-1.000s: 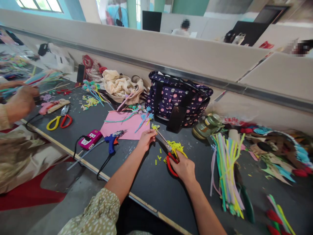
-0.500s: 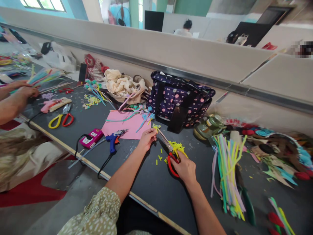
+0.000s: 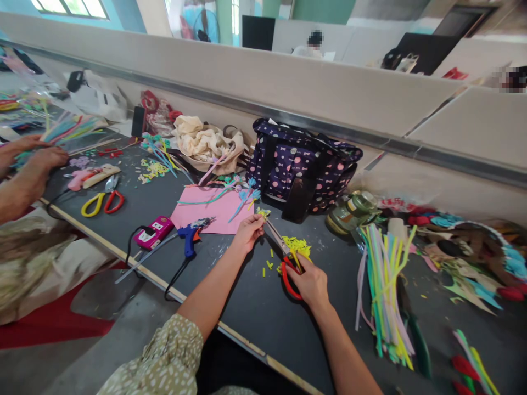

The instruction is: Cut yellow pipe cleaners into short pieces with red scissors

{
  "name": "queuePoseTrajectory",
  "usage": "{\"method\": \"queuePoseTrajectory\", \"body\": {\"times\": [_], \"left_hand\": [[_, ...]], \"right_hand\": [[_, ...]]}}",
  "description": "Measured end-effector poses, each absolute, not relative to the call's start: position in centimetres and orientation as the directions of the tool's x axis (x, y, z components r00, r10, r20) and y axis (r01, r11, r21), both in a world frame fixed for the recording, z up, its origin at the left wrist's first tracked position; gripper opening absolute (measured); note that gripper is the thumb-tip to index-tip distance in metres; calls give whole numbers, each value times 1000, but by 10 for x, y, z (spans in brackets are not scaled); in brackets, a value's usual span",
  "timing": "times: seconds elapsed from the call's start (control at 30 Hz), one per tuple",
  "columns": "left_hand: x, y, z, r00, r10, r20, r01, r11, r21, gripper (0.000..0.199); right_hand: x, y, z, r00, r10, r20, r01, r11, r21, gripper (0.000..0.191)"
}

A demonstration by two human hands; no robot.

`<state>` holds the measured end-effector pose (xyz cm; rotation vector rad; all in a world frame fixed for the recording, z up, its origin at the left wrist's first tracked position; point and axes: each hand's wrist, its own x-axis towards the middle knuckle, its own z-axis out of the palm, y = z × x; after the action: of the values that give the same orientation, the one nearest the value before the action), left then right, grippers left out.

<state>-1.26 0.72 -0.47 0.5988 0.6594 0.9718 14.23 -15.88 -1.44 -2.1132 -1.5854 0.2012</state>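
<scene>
My left hand (image 3: 249,233) is closed in a pinch on a small yellow piece (image 3: 262,212), seemingly fuzzy stem; its exact form is too small to make out. In my right hand (image 3: 309,281) are scissors (image 3: 279,238) with red and yellow handles. Their blade tips reach the yellow piece beside my left fingertips. Short yellow cut pieces (image 3: 298,246) lie in a pile under and behind the scissors, with a few scattered to the left. A pink sheet (image 3: 206,211) with blue and green fuzzy stems on it lies left of my left hand.
A blue glue gun (image 3: 189,237) and a magenta box (image 3: 155,232) lie at left, near other scissors (image 3: 107,198). A co-worker's hands (image 3: 45,159) hold stems farther left. Behind stand a patterned bag (image 3: 300,159) and green jar (image 3: 349,211). A stem bundle (image 3: 387,296) lies right.
The scissors' handles have drawn closer together in my right hand, and the blades have narrowed. My left hand stays at the same spot. The co-worker's hands have shifted slightly.
</scene>
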Motion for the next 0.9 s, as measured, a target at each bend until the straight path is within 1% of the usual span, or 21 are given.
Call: {"method": "queuePoseTrajectory", "body": {"times": [0.13,0.3,0.7,0.9], "left_hand": [[-13,6,-5,412,890,-194,-518,404,754,29],[-11,4,-4,410,892,-192,-493,394,776,30],[-10,5,-7,417,888,-193,-479,395,783,30],[-11,5,-6,402,888,-222,-470,408,782,29]], "right_hand": [[142,-159,-13,319,933,167,852,-206,-481,41],[140,-159,-10,321,934,155,837,-204,-508,41],[140,-159,-8,286,951,120,839,-188,-511,37],[141,-160,-5,262,961,91,830,-177,-528,36]]}}
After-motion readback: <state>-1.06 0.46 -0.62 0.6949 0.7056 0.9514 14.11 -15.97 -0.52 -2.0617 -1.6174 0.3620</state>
